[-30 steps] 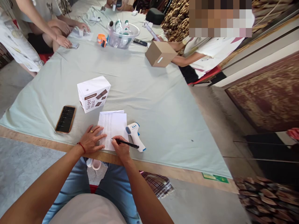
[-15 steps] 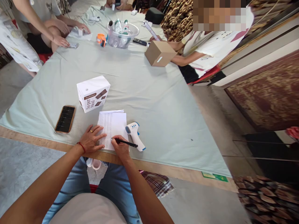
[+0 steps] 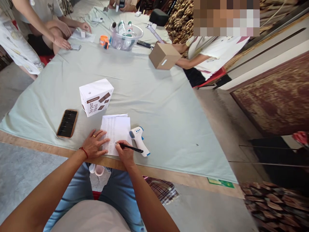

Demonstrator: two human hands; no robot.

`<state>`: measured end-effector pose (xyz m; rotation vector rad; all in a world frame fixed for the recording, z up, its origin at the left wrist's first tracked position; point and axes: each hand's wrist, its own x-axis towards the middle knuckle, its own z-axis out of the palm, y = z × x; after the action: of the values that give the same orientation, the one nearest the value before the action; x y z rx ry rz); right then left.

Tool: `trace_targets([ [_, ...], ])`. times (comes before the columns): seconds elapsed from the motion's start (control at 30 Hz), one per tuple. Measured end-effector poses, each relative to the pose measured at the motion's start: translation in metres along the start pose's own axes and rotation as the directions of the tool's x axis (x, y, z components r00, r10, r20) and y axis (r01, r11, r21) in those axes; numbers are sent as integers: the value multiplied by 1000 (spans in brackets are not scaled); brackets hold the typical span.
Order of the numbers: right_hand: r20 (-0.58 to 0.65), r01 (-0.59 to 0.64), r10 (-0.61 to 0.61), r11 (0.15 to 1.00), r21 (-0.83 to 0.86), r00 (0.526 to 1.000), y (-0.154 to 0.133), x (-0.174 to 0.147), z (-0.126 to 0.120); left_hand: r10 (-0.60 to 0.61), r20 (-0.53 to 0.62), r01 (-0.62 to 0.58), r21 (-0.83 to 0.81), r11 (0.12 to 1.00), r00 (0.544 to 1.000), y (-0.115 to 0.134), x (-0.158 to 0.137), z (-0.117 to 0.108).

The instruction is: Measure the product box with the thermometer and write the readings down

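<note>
My right hand (image 3: 125, 152) is closed round a black pen (image 3: 132, 148), its tip on a sheet of paper (image 3: 122, 127) covered on the left with small handwriting. Flat on the sheet's left edge lies my left hand (image 3: 95, 145), fingers spread, with a ring and a red wrist cord. A white and blue infrared thermometer (image 3: 138, 140) rests just right of the paper, partly behind the pen. Beyond the sheet stands a white box (image 3: 96, 96) with brown print. To the left of my left hand is a phone (image 3: 67, 123) in a brown case.
A cloth (image 3: 164, 116) covers the table. Farther back are a clear basin (image 3: 125, 40) with bottles, an orange tape roll (image 3: 104, 41) and a black case (image 3: 159, 17). At the right, a person holds a cardboard box (image 3: 164, 56). Other people sit at the far left and back.
The pen has shifted very slightly right with my right hand. My left hand stays in place. The person at the right leans a little, and a hand at the far left has shifted.
</note>
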<state>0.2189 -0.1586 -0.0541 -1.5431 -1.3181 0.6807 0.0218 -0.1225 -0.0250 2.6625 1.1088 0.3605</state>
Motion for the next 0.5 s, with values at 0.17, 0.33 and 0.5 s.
trace_targets([
  [0.17,10,-1,1,1000,3,1000,1,-1,0,5,0,-5,-12,1000,1000,0,0,0],
  [0.33,-54,20,-18,999,46,998,-3,-1,-1,4,-9,-5,-20,1000,1000,-1,0,1],
  [0.5,-9,224,-226,970,-99,974,-11,9,-16,7,-8,-7,-14,1000,1000,-1,1,1],
])
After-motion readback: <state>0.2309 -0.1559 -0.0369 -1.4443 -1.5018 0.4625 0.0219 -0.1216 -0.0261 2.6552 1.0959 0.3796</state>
